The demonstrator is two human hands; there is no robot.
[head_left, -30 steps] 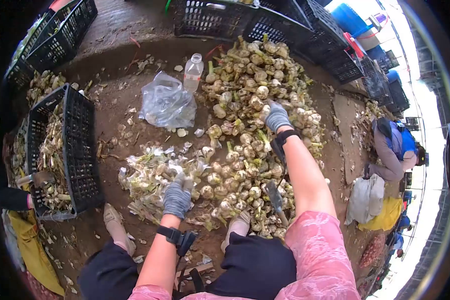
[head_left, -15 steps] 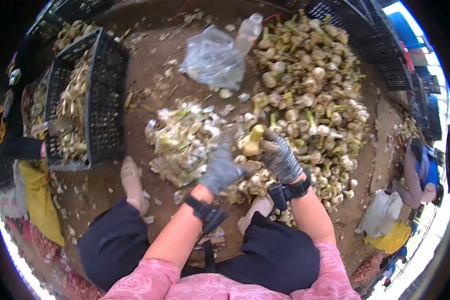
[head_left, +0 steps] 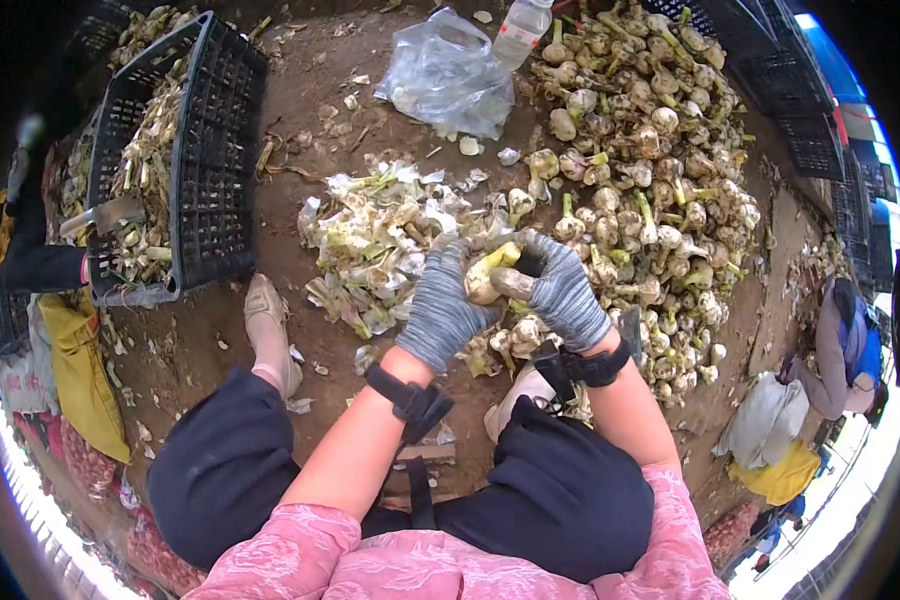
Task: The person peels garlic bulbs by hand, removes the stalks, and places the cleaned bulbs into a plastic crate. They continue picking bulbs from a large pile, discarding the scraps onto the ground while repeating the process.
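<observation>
A garlic bulb (head_left: 483, 280) with a short yellow-green stem is between my two gloved hands. The thumb and fingers of my left hand (head_left: 448, 305) press against its left side. My right hand (head_left: 566, 300) grips it from the right, its thumb near the stem. Both gloves are grey and striped, dark at the fingertips. Just left of my hands lies a heap of peeled skins and leaves (head_left: 365, 245). To the right spreads a large pile of garlic bulbs (head_left: 660, 190), stems cut short.
A black crate (head_left: 215, 150) of stems stands at left, a flat blade (head_left: 115, 215) on it. A plastic bag (head_left: 445, 75) and a bottle (head_left: 522, 32) lie ahead. Sacks (head_left: 765, 420) and another person (head_left: 840, 345) are at right; a co-worker's dark sleeve (head_left: 45, 268) shows at left.
My left hand has moved up and closed on the bulb's left side. The bulb has shifted slightly left and is tilted. The whole view has shifted a little.
</observation>
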